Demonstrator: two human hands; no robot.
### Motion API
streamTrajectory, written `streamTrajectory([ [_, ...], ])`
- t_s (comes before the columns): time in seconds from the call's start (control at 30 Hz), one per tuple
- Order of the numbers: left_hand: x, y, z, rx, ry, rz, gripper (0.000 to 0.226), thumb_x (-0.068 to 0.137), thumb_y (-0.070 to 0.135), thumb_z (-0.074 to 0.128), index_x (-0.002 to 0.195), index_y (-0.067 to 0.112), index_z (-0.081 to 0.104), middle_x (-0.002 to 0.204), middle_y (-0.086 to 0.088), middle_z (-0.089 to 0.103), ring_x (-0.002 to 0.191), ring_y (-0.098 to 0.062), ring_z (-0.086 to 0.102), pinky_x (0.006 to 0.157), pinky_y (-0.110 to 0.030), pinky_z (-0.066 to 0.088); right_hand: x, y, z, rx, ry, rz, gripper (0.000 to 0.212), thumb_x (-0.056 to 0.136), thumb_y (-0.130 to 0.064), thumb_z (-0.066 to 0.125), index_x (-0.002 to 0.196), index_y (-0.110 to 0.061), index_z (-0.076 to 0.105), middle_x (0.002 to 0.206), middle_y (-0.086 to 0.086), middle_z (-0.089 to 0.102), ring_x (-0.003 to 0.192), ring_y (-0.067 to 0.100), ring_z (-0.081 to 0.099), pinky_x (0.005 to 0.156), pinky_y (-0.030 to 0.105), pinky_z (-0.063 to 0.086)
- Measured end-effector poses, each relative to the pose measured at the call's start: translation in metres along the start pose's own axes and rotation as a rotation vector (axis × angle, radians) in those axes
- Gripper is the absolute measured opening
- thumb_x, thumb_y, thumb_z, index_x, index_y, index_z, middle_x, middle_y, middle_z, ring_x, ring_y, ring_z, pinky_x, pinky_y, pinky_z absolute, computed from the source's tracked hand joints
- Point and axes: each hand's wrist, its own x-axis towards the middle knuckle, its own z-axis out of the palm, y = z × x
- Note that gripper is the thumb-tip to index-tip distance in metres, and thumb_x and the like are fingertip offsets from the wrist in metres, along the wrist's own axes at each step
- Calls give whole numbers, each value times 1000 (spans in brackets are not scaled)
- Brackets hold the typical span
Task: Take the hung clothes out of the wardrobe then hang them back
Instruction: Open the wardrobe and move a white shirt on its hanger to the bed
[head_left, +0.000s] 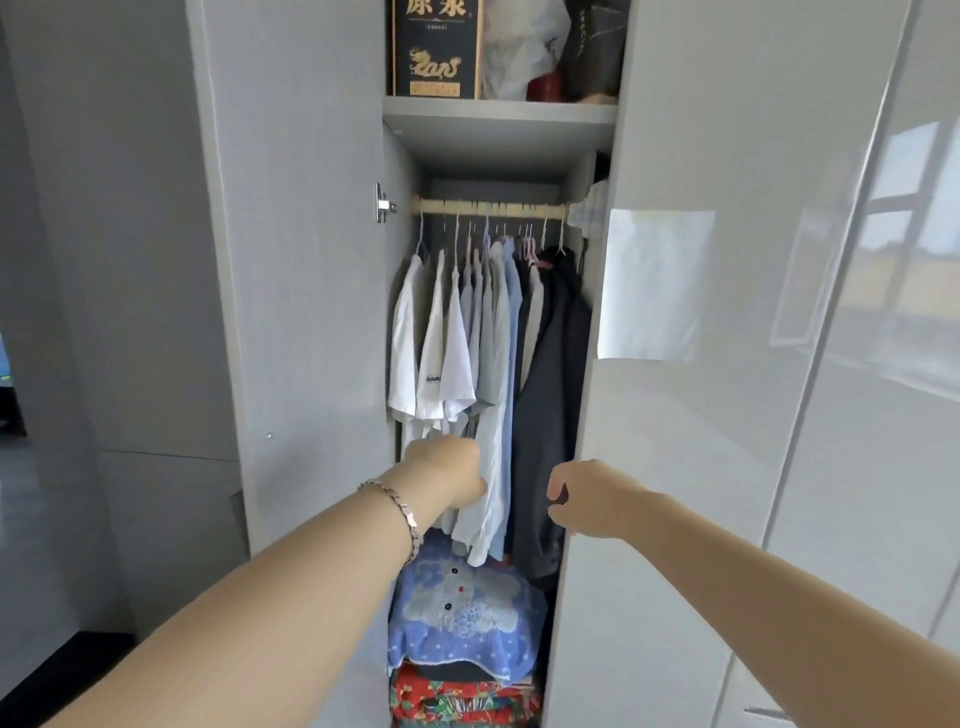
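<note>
Several shirts hang on hangers from a wooden rod inside the open wardrobe: white T-shirts on the left, pale grey and blue shirts in the middle, dark jackets on the right. My left hand, with a metal bracelet on its wrist, is pushed in at hem height, its fingers curled into the long pale shirt. My right hand hovers in front of the dark jackets, next to the right door's edge. Its fingers are loosely bent and hold nothing.
The glossy right door covers part of the opening; the left door stands wide open. Folded blue and red floral bedding is stacked under the clothes. A shelf above the rod carries a dark box and bags.
</note>
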Motion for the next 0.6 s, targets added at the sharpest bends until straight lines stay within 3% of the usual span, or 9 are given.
streamTrajectory([
  [0.13,43,32,-19,-70,49,0,31,93,27,41,65,14,37,62,2,39,59,-16,42,54,-25,30,24,42,-24,15,14,-1,36,88,-12,42,119,0,55,124,19,59,76,18,41,57,26,31],
  [0.23,72,29,-38,-129,78,-49,32,92,25,40,62,15,35,60,2,40,58,-16,43,55,-23,32,61,58,-54,22,63,11,36,89,-13,43,120,1,55,129,20,54,77,18,42,65,26,42],
  [0.27,82,25,-43,-140,94,-66,31,92,25,40,63,15,36,60,2,40,54,-14,42,54,-22,31,76,61,-63,15,77,18,35,89,-14,44,119,1,56,125,22,56,76,20,45,69,27,46],
  [0.37,115,7,-58,-166,153,-127,27,92,24,42,67,15,38,60,-2,42,55,-14,41,52,-22,29,124,65,-84,58,142,20,29,88,-12,43,110,2,56,101,16,59,71,22,47,60,24,41],
  [0.43,142,-9,-66,-176,192,-171,26,91,23,42,66,17,37,64,-9,46,58,-15,42,52,-23,28,157,63,-95,90,204,6,32,88,-12,43,115,1,56,107,13,61,79,24,55,69,28,47],
  [0.5,172,-27,-71,-168,233,-193,20,89,22,41,70,17,38,65,-1,44,65,-18,45,54,-24,31,192,57,-106,83,244,-14,29,89,-14,43,112,-3,57,112,10,62,80,21,53,70,28,46],
  [0.6,223,-52,-76,-179,281,-213,10,89,21,40,81,16,44,70,4,49,71,-19,50,58,-25,34,250,42,-123,41,299,-55,13,91,-19,43,92,-11,54,95,6,57,81,22,50,75,31,47],
])
